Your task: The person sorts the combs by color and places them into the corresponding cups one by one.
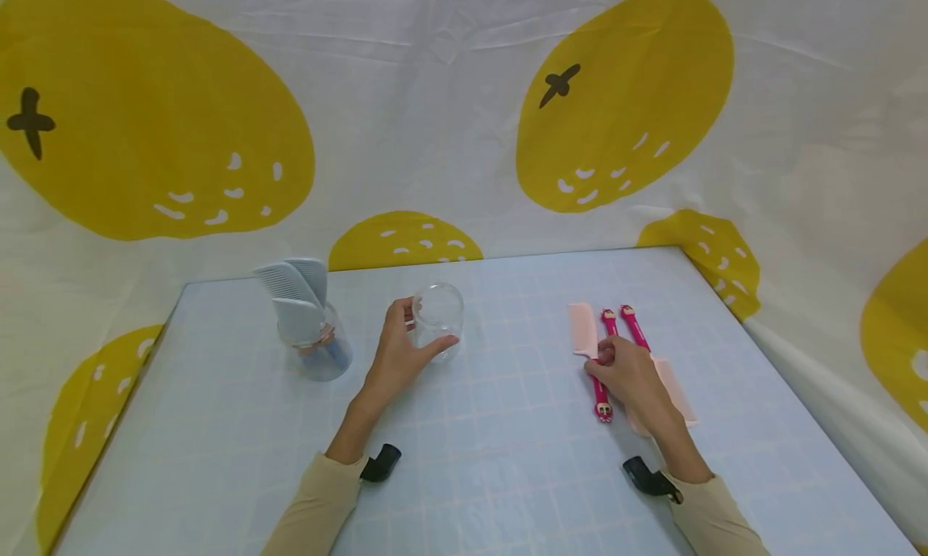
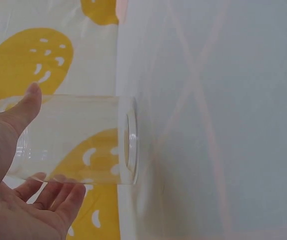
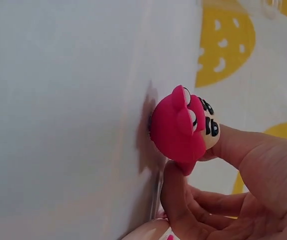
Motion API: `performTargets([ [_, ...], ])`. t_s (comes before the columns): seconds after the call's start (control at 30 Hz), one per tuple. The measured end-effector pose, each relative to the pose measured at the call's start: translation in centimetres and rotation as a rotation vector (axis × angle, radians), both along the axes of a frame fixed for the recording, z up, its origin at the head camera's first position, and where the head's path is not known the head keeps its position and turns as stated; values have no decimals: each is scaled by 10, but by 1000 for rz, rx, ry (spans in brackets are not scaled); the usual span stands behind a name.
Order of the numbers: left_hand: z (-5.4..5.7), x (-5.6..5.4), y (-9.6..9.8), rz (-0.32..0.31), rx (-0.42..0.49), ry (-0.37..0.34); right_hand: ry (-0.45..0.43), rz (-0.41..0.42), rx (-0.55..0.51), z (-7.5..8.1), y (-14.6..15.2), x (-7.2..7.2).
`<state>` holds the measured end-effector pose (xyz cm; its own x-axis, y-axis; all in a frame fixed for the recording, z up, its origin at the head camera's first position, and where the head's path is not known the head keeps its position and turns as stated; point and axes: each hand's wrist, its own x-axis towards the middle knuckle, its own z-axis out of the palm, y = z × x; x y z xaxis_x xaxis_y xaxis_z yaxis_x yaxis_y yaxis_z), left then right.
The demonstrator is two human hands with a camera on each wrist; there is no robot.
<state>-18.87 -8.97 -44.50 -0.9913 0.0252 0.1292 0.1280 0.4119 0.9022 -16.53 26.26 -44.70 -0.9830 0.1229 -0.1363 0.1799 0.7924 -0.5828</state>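
Observation:
My left hand (image 1: 403,354) grips a clear glass jar (image 1: 440,318), thumb on one side and fingers on the other; in the left wrist view the jar (image 2: 78,140) stands with its base at the tabletop. Over on the right, my right hand (image 1: 629,372) pinches a hot-pink pen (image 1: 601,395) between thumb and fingers. The pen's cartoon bear head (image 3: 181,125) faces the right wrist camera, close over the table. Two similar pens (image 1: 634,328) lie just beyond that hand. Pale pink combs lie beside them, one comb (image 1: 583,328) left and another comb (image 1: 676,391) right, partly behind the hand.
Left of the glass jar stands another clear jar (image 1: 329,363) holding several pale blue combs (image 1: 297,298), heads up. The table (image 1: 464,475) has a light blue checked cover. A white curtain (image 1: 420,137) with yellow fruit prints hangs behind the table and along its sides.

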Motion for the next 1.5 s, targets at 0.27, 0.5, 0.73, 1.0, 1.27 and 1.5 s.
performTargets([
  [0.27, 1, 1, -1, -4, -1, 3, -11, 49, -26, 4, 1, -4],
  [0.5, 0, 0, 0, 1, -11, 14, 6, 102, -41, 9, -2, -11],
  [0.73, -1, 0, 1, 2, -24, 12, 64, 127, -80, 14, -9, -14],
  [1.0, -1, 1, 2, 14, -32, -5, 144, 140, -144, 22, -20, -21],
  [1.27, -1, 1, 2, 6, -30, -2, 209, 136, -210, 27, -30, -25],
  [1.5, -1, 0, 1, 1, -23, 9, 241, 126, -272, 35, -44, -29],
])
